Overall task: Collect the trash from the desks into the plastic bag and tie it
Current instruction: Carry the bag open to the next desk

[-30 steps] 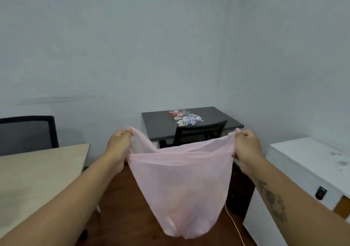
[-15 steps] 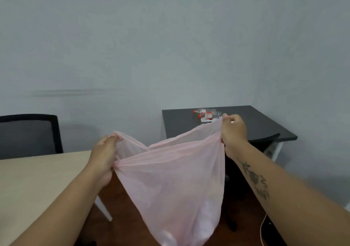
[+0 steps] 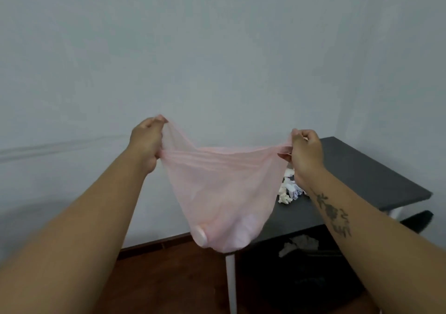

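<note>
1. Pink plastic bag (image 3: 224, 193): thin and see-through. It is held up in the air in front of a grey wall (image 3: 217, 48), with its mouth stretched wide between two hands. Its body sags to a rounded bottom just beside the near left corner of a dark desk (image 3: 362, 173). A pale round item (image 3: 200, 235) shows through the film low on the left.
2. Left hand (image 3: 144, 144): the fingers are curled tight and pinch the bag's left rim, which is bunched in the fist.
3. Right hand (image 3: 305, 152): the fingers are curled and grip the bag's right rim over the desk. A dark tattoo (image 3: 334, 214) marks the forearm.
4. Crumpled paper trash (image 3: 288, 190): white and bluish scraps lying on the desktop. They are partly hidden behind the bag and the right wrist.
5. The desk has a matt black top and stands against the wall. A white leg (image 3: 230, 282) shows at its near corner.
6. Crumpled pale wad (image 3: 299, 243): in the shadow under the desk. What it rests in cannot be told.
7. Black chair part (image 3: 415, 222): at the desk's right edge.
8. Floor (image 3: 169, 277): reddish-brown wood.
</note>
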